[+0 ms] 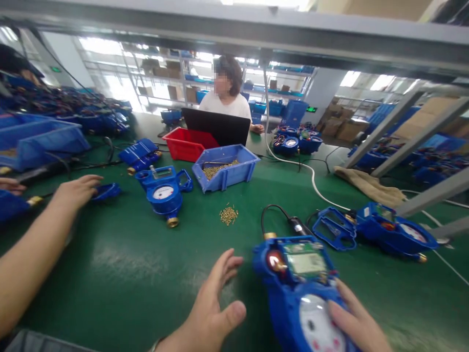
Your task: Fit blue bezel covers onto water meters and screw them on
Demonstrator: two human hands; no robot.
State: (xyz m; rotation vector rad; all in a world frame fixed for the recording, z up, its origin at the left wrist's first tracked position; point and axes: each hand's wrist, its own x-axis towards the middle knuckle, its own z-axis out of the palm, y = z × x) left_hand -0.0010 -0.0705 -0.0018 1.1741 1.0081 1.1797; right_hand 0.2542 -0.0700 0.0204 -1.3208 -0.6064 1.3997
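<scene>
My right hand grips a blue water meter by its right side, thumb over the edge of the round dial. The meter's upper housing is uncovered, showing a green circuit board with a grey display and a reddish-brown round part. Just left of it is my left hand, fingers apart and holding nothing. A small heap of brass screws lies on the green table beyond my left hand. Past the held meter, a blue cover frame rests beside another opened water meter.
A co-worker's hand touches a blue part at left, near a standing water meter. Behind the screws are a blue bin and a red bin. A person sits opposite, behind a black screen. Cables cross the table.
</scene>
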